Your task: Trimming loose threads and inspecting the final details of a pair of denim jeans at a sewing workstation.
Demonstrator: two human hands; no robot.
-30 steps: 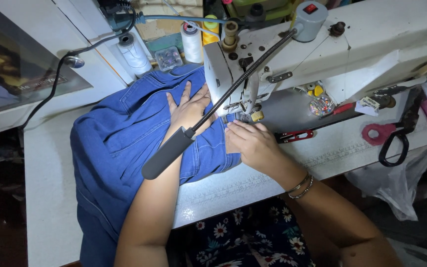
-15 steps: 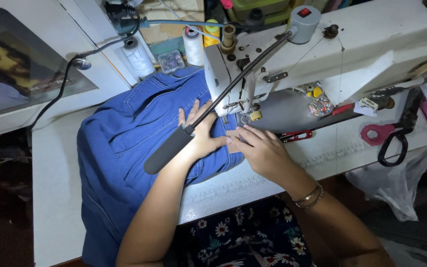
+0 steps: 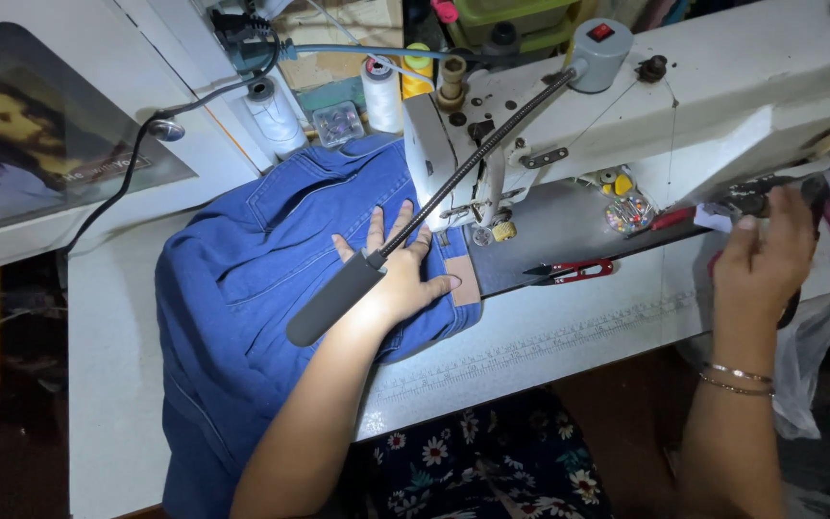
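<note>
My left hand (image 3: 401, 274) lies flat with fingers spread on blue denim jeans (image 3: 242, 288), just left of the needle area (image 3: 463, 216) of a white sewing machine (image 3: 722, 86). A tan patch (image 3: 465, 279) on the denim sits by my fingertips. A black gooseneck lamp (image 3: 338, 298) crosses above that hand. My right hand (image 3: 766, 255) is far to the right at the machine's end, fingers bent over small dark items and black scissors handles (image 3: 790, 308). Whether it grips anything is hidden.
Red thread snips (image 3: 573, 272) lie on the machine bed. Thread spools (image 3: 381, 91) and a white cone (image 3: 271, 111) stand behind the jeans. A framed picture (image 3: 21, 135) lies at the left. A plastic bag (image 3: 809, 365) hangs off the white table (image 3: 549, 336).
My right hand has left the fabric near the needle and moved far right to the machine's end. The left hand stays flat on the denim.
</note>
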